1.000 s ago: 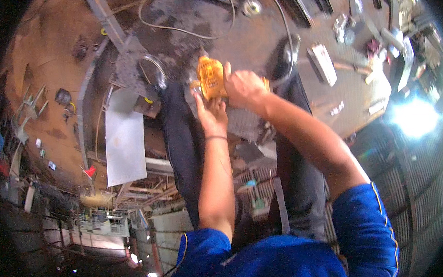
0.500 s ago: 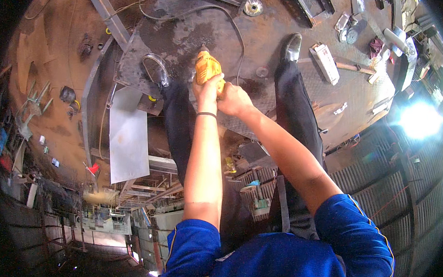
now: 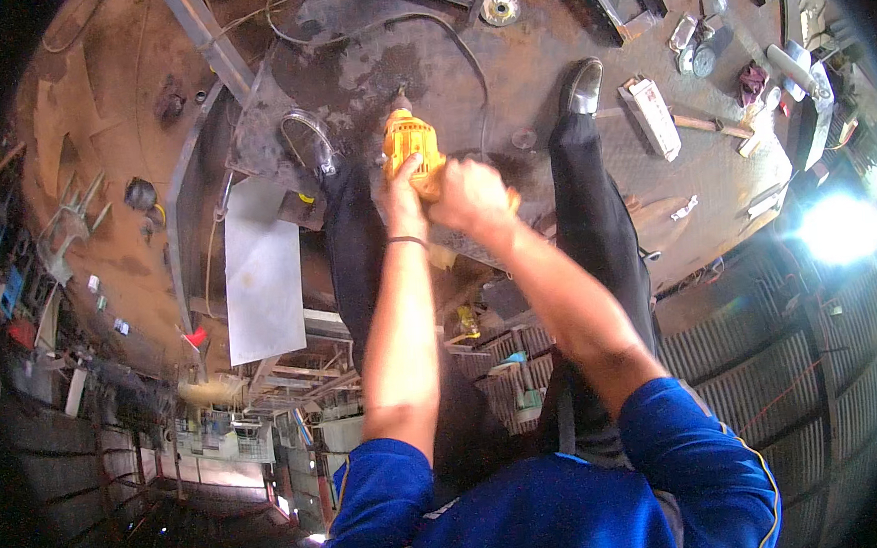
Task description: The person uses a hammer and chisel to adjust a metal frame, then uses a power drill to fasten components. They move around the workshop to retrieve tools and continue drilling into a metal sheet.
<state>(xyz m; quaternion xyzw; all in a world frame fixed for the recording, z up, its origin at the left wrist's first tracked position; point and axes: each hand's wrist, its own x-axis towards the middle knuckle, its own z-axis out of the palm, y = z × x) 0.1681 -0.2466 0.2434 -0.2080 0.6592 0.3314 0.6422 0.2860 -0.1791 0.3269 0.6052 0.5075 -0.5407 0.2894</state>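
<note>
A yellow power drill points away from me between my two shoes, its tip over the dark stained metal plate. My left hand is wrapped round the left side of the drill's body, thumb on top. At the rear, my right hand grips the handle, and a bit of yellow shows past its right side. A dark cord curves over the plate. Whether the drill's tip touches the plate I cannot tell.
Left of my leg lies a grey sheet beside a long metal bar. To the right are a white box, a hammer-like tool with a wooden handle and several loose parts. A round disc and perforated metal channels lie farther off.
The drill's rear has swung slightly right and its body looks more upright in view. My right hand has shifted a little with it. The whole view has moved slightly.
</note>
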